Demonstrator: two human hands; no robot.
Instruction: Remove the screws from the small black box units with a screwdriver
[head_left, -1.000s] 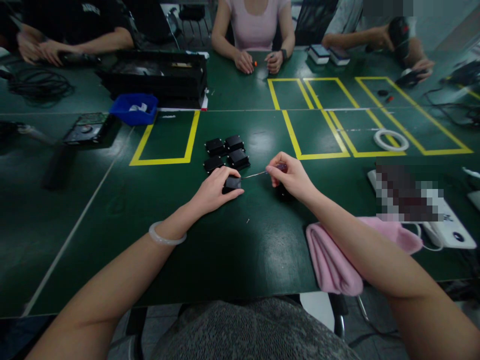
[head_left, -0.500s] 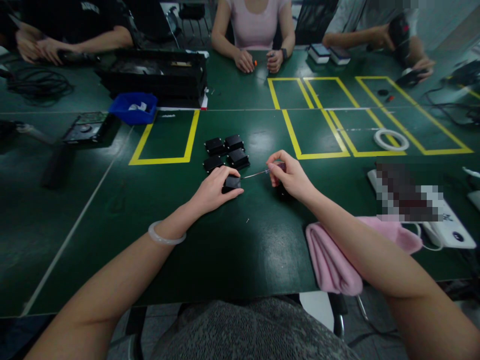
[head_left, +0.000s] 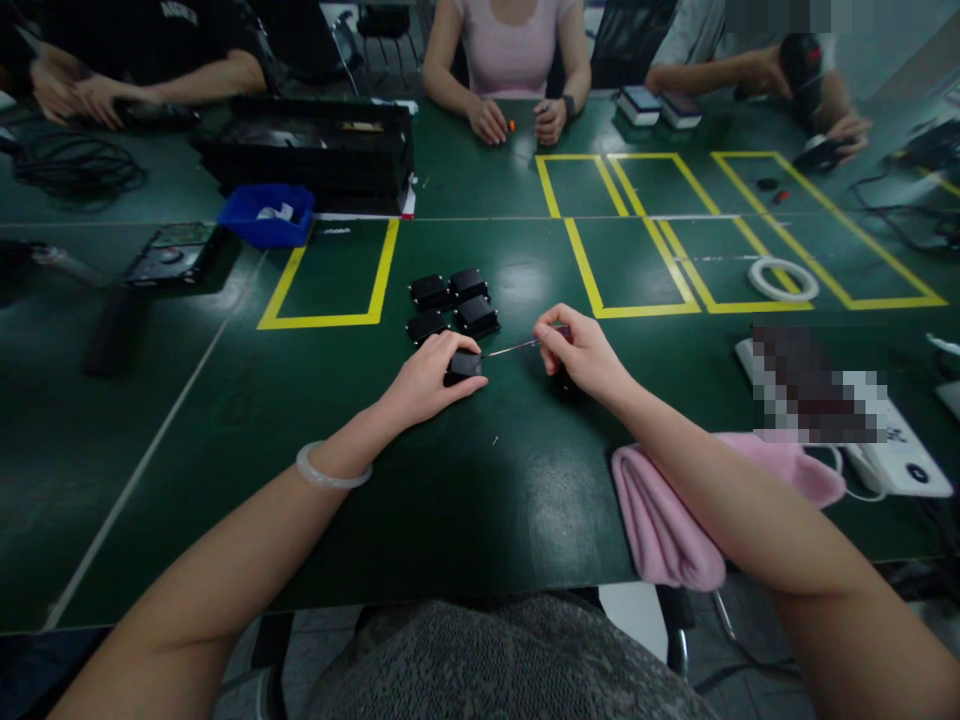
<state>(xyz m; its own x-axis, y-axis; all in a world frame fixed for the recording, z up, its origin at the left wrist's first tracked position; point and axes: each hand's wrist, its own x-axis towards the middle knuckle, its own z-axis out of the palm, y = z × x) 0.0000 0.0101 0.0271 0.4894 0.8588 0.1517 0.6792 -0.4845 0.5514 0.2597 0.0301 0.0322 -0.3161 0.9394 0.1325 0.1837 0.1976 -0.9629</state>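
My left hand is closed around a small black box that rests on the green table. Between the fingers of my right hand is a screwdriver, its thin metal shaft lying nearly level and its tip at the right side of the box. Under my right hand a dark object shows in part; I cannot make out what it is. Several similar black boxes with bright screws at their edges sit just beyond my left hand. A tiny screw lies on the table nearer to me.
A folded pink towel lies under my right forearm, beside a white power strip. Farther off are a blue bin, a black case, a white tape roll and yellow tape outlines. Three people sit across the table.
Almost nothing differs. My right hand and the screwdriver have shifted very slightly; my left hand stays on the black box.
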